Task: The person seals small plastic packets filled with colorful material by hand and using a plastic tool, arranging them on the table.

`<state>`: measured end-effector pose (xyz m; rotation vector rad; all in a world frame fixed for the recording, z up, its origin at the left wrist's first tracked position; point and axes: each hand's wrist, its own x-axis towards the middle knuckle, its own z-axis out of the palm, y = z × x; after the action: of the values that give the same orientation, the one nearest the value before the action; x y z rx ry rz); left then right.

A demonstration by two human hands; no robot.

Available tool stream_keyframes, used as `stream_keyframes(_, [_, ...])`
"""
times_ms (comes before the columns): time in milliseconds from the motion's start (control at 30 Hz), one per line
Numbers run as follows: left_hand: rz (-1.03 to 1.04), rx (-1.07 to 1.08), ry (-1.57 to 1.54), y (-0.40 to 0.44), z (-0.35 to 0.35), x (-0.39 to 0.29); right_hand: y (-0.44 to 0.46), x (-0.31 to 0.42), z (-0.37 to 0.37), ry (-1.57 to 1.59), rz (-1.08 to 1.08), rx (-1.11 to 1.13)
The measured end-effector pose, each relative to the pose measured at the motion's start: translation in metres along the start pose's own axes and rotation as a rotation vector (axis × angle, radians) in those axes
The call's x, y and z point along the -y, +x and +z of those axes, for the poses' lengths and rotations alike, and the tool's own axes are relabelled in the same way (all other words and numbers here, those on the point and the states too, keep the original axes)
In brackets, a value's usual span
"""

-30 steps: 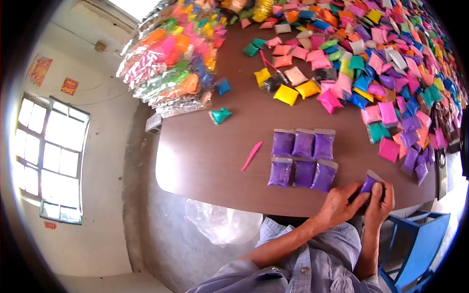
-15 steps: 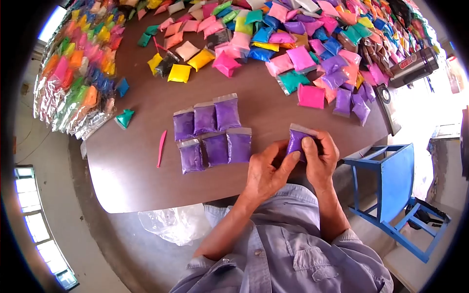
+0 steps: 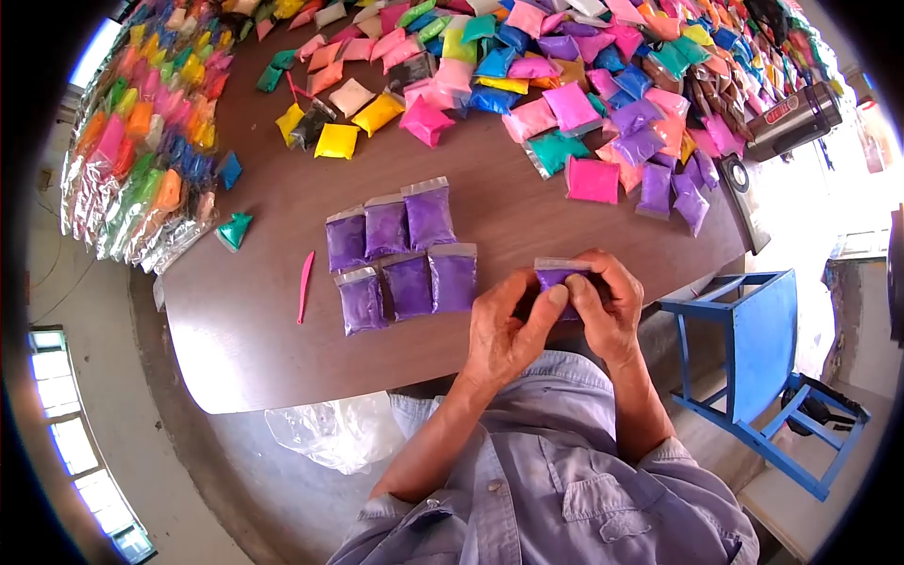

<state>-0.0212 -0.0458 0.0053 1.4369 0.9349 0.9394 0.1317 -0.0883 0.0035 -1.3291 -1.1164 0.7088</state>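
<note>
Near the front edge of the brown table, a small clear bag with purple filling [image 3: 557, 273] is held between both hands. My left hand [image 3: 507, 325] closes on its left side, thumb pressed on the front. My right hand [image 3: 607, 299] grips the other side, its thumb beside the left one; the fingers behind are partly hidden. The bag's clear top strip points away from me. Left of the hands lie several more purple bags in two rows, among them a front-row bag [image 3: 454, 280] and a back-row bag [image 3: 429, 215].
A pink plastic tool [image 3: 306, 287] lies left of the rows, with a green bag [image 3: 234, 232] beyond it. Heaps of coloured bags [image 3: 574, 104] cover the far side. A dark flask [image 3: 796, 121] lies at right. A blue stool [image 3: 761, 348] stands beside the table.
The purple bag has come slightly left and turned in the hands, its top strip now nearly level. My left hand has closed further onto it, thumbs side by side.
</note>
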Motion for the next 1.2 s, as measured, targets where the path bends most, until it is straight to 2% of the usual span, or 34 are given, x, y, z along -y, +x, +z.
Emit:
stream_keyframes(267, [0.035, -0.012, 0.109, -0.002, -0.002, 0.006, 0.001, 0.006, -0.001, -0.070, 0.016, 0.058])
stream_keyframes(367, [-0.016, -0.004, 0.061, -0.001, 0.001, -0.012, 0.000, 0.001, 0.001, 0.018, 0.012, 0.014])
stream_keyframes(433, [-0.113, -0.056, -0.158, 0.000, 0.006, -0.018, 0.000, 0.001, 0.000, 0.001, 0.009, 0.031])
stream_keyframes(467, [-0.112, -0.054, -0.158, 0.000, 0.005, -0.014, 0.000, 0.002, -0.001, -0.017, 0.007, 0.048])
stream_keyframes(567, [-0.027, -0.017, -0.070, -0.002, -0.002, 0.004, 0.000, 0.006, -0.001, -0.062, 0.020, 0.080])
stream_keyframes(633, [-0.002, -0.031, 0.093, -0.004, -0.004, 0.006, 0.001, 0.006, -0.001, -0.066, 0.011, 0.084])
stream_keyframes(867, [0.034, -0.075, -0.034, -0.004, 0.004, 0.000, 0.002, 0.001, 0.001, -0.056, -0.050, 0.012])
stream_keyframes(967, [0.014, -0.056, -0.009, -0.006, 0.001, -0.004, -0.001, -0.001, 0.000, -0.104, -0.032, 0.028])
stream_keyframes(1033, [0.141, -0.080, 0.138, -0.006, 0.000, -0.005, -0.001, 0.001, -0.001, -0.098, -0.038, 0.046])
stream_keyframes(1100, [0.162, -0.125, 0.153, -0.011, 0.002, -0.009, -0.004, 0.007, -0.003, -0.091, -0.032, 0.061])
stream_keyframes(1200, [0.148, -0.208, 0.145, -0.019, -0.001, -0.008, -0.009, 0.018, -0.001, 0.068, 0.077, 0.067])
